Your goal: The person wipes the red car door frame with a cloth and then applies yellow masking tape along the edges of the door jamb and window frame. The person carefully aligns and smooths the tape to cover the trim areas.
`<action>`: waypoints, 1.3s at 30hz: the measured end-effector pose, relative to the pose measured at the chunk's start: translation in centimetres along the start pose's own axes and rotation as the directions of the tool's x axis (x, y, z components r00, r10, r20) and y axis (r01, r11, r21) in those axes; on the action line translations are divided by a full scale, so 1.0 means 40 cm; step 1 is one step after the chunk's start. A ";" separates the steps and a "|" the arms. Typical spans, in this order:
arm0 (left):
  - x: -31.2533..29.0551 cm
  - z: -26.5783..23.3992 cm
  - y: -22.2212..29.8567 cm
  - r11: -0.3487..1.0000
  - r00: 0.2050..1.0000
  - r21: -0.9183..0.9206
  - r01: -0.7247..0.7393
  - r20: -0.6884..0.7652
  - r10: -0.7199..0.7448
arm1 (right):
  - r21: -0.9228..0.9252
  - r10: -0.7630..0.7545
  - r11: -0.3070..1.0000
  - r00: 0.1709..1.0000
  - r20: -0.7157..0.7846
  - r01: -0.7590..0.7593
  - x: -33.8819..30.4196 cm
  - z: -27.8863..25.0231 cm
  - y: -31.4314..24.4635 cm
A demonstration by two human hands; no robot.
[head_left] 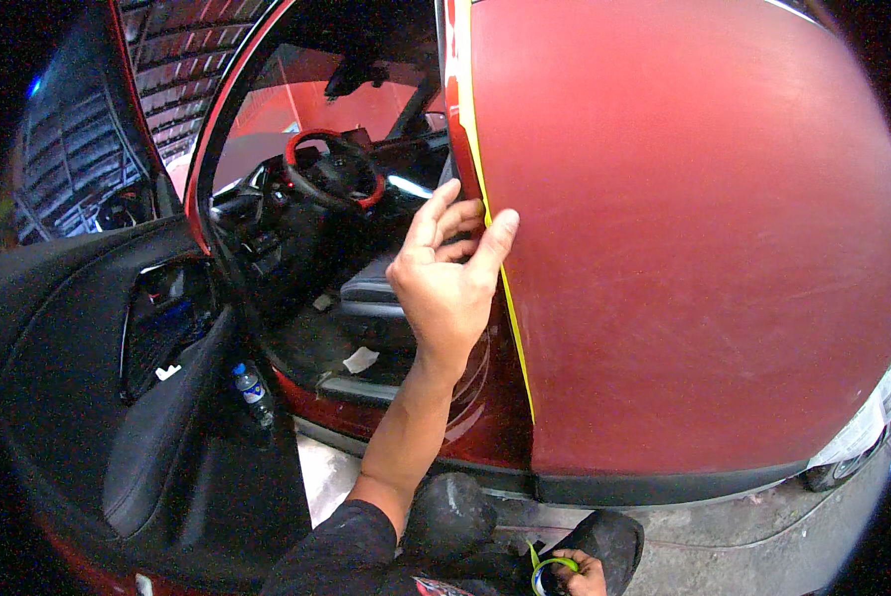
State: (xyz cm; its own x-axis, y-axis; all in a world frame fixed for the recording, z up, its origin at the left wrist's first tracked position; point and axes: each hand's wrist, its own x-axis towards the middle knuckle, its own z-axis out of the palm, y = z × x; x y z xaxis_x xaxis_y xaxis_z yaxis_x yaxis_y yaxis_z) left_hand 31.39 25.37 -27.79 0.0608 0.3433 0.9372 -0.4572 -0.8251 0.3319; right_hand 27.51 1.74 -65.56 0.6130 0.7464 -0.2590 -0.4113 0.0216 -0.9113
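Note:
My left hand [447, 288] is raised at the front edge of a dull red rear door panel [694, 238]. Its fingers are apart and slightly bent, with the thumb on the panel side and the other fingers on the doorway side. A strip of yellow masking tape [518, 348] runs down that edge and passes between thumb and fingers; whether the fingertips press on it, I cannot tell. Low in the picture, my right hand [587, 576] grips a yellow-green roll of tape [543, 578] near my knee.
An open front door [58, 338] stands at the left, a water bottle [253, 395] in its pocket. Through the doorway show a red-and-black steering wheel [331, 174] and a seat [374, 283]. White covering [858, 427] hangs near the wheel at the right, above the concrete floor [724, 526].

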 end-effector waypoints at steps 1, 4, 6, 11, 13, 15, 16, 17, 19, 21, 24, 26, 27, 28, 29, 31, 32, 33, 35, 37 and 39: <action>0.007 0.001 0.009 1.000 1.000 0.018 0.020 -0.015 -0.020 | 0.002 -0.003 1.000 1.000 0.009 0.003 0.004 -0.003 0.005; 0.011 -0.002 0.023 0.997 0.997 -0.013 0.082 0.004 -0.082 | 0.020 0.007 1.000 1.000 -0.022 -0.007 -0.001 0.001 -0.008; 0.021 -0.017 0.006 0.990 0.992 -0.083 0.114 0.059 -0.110 | 0.052 0.013 0.999 0.999 -0.034 -0.011 0.003 0.003 -0.005; 0.027 -0.027 0.003 0.991 0.989 -0.076 0.112 0.109 -0.103 | 0.057 -0.024 0.998 1.000 -0.009 0.025 0.023 -0.018 0.043; 0.028 -0.026 0.003 0.989 0.986 -0.089 0.120 0.129 -0.108 | 0.040 -0.013 0.999 1.000 -0.007 0.013 0.017 -0.019 0.036; 0.030 -0.032 -0.005 0.979 0.978 -0.125 0.158 0.156 -0.138 | 0.024 0.008 1.000 1.000 -0.010 -0.008 0.013 -0.016 0.025; 0.031 -0.038 -0.010 0.975 0.975 -0.141 0.172 0.167 -0.148 | 0.016 0.024 1.000 1.000 -0.013 -0.023 0.011 -0.015 0.020; 0.030 -0.040 -0.019 0.969 0.971 -0.162 0.188 0.179 -0.159 | 0.009 0.040 0.999 0.999 -0.021 -0.039 0.009 -0.015 0.018; 0.019 -0.047 -0.035 0.951 0.966 -0.229 0.209 0.199 -0.164 | 0.053 0.030 0.998 0.999 -0.039 -0.028 0.016 -0.013 0.029; -0.014 -0.064 -0.039 0.927 0.964 -0.305 0.219 0.216 -0.156 | 0.033 0.057 0.998 0.997 -0.042 -0.056 0.019 -0.013 0.029; -0.127 -0.065 -0.030 0.985 0.956 0.032 0.168 0.237 -0.171 | 0.058 -0.002 0.998 0.999 -0.033 0.004 0.039 -0.017 0.050; -0.175 -0.064 -0.050 0.980 0.958 0.055 0.191 0.206 -0.199 | 0.068 0.020 0.998 1.000 -0.016 -0.019 0.040 -0.017 0.061; -0.182 -0.062 -0.054 0.972 0.955 0.018 0.236 0.178 -0.236 | 0.077 0.030 0.997 0.999 -0.014 -0.029 0.040 -0.013 0.054; -0.180 -0.069 -0.057 0.956 0.941 -0.020 0.292 0.183 -0.284 | 0.088 0.039 0.995 0.999 -0.012 -0.037 0.042 -0.007 0.043; -0.181 -0.072 -0.063 0.934 0.923 -0.060 0.352 0.187 -0.336 | -0.040 0.119 0.992 0.992 -0.035 -0.120 0.046 -0.021 0.032; -0.176 -0.079 -0.065 0.906 0.898 -0.113 0.408 0.228 -0.376 | -0.101 0.077 0.992 0.996 -0.046 -0.082 0.049 -0.027 0.049; -0.172 -0.089 -0.070 0.898 0.888 -0.121 0.424 0.250 -0.385 | -0.136 0.049 0.989 0.998 -0.047 -0.055 0.054 -0.028 0.053; -0.170 -0.098 -0.081 0.889 0.878 -0.129 0.439 0.273 -0.393 | -0.077 0.061 0.995 0.998 -0.035 -0.063 0.053 -0.033 0.061; -0.165 -0.107 -0.095 0.869 0.856 -0.158 0.468 0.325 -0.402 | -0.092 0.027 0.995 0.999 -0.033 -0.030 0.047 -0.042 0.067; -0.164 -0.110 -0.099 0.857 0.843 -0.168 0.487 0.347 -0.411 | -0.102 0.006 0.995 1.000 -0.029 -0.009 0.045 -0.054 0.087; -0.167 -0.112 -0.103 0.851 0.834 -0.161 0.500 0.353 -0.423 | -0.114 0.005 0.993 0.999 -0.036 -0.009 0.057 -0.074 0.131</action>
State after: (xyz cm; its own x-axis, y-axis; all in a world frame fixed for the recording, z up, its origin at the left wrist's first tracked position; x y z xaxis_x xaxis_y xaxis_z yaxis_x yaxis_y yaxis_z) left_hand 28.91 28.49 -35.90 0.5579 0.4771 0.6791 -0.5013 -0.4584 0.7339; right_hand 28.74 1.57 -71.88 0.6348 0.7222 -0.2747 -0.3372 -0.0609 -0.9395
